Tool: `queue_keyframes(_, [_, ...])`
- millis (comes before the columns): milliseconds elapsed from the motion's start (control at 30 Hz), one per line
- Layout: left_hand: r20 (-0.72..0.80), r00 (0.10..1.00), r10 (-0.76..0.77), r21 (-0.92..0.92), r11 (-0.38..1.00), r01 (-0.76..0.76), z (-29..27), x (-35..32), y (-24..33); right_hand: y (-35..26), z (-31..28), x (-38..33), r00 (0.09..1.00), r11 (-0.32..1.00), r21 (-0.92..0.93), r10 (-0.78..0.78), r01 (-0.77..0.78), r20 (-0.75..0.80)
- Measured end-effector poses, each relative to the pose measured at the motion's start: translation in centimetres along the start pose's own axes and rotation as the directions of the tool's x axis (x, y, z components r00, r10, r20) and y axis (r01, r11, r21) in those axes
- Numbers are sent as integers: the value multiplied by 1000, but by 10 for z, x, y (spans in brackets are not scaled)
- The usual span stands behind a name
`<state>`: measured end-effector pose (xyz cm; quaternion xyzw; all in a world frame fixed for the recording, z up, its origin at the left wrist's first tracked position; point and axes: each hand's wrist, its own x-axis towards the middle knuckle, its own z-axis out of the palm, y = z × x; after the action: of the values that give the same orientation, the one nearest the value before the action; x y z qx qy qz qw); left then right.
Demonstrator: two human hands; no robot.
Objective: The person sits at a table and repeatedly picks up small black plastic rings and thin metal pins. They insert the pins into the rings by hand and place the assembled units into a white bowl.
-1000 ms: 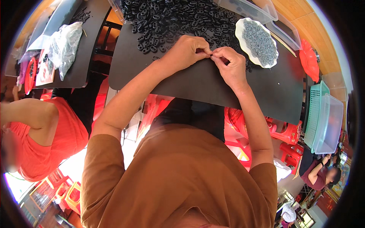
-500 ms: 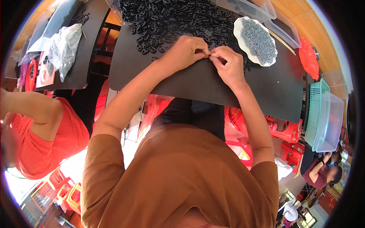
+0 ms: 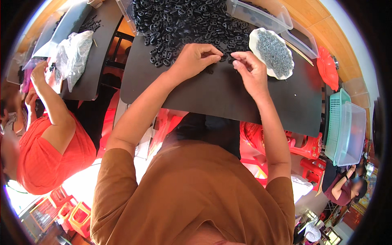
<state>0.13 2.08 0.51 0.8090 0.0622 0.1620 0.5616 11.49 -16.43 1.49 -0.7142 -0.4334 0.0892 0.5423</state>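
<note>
My left hand (image 3: 197, 61) is over the dark table (image 3: 183, 92), its thumb and forefinger brought together in a pinch. What sits between those fingertips, if anything, is too small to make out. Just to the right, my right hand (image 3: 250, 70) has a small black piece (image 3: 231, 60) at its thumb and forefinger tips. The hands are a little apart. Beyond them spreads a heap of black oval plastic pieces with two holes (image 3: 183, 28), like cord locks. Beside my right hand stands a white scalloped dish (image 3: 271, 74) full of small grey springs.
Clear plastic bins (image 3: 261, 17) stand behind the heap. At right are a red dish (image 3: 326, 69) and a teal basket (image 3: 335, 122). A co-worker in a red shirt (image 3: 59, 143) sits at the left table near a plastic bag (image 3: 77, 55). Red stools (image 3: 302, 145) are below.
My hands, touching at the fingertips before, have separated, the right one shifting slightly right. The co-worker's arm at left has lifted toward their table.
</note>
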Motion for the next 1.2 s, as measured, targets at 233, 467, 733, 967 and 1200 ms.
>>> queue_keyframes(233, [-40, 999, -6, -57, 998, 4, -9, 5, -4, -3, -67, 94, 977, 951, 248, 152, -185, 146])
queue_keyframes(467, [9, 996, 85, 107, 991, -86, -15, -3, 10, 29, -116, 180, 984, 928, 371, 97, -34, -152])
queue_keyframes(733, [163, 952, 260, 406, 861, -305, -13, -28, 11, 5, -79, 79, 995, 986, -156, 47, -61, -92])
queue_keyframes(967, [179, 928, 327, 423, 826, -372, 12, -17, 12, 26, -135, 19, 959, 976, -169, 89, -138, -269])
queue_keyframes(1200, [170, 900, 402, 447, 782, -434, 32, -1, 9, 41, -174, -31, 928, 858, -429, 129, -281, -349])
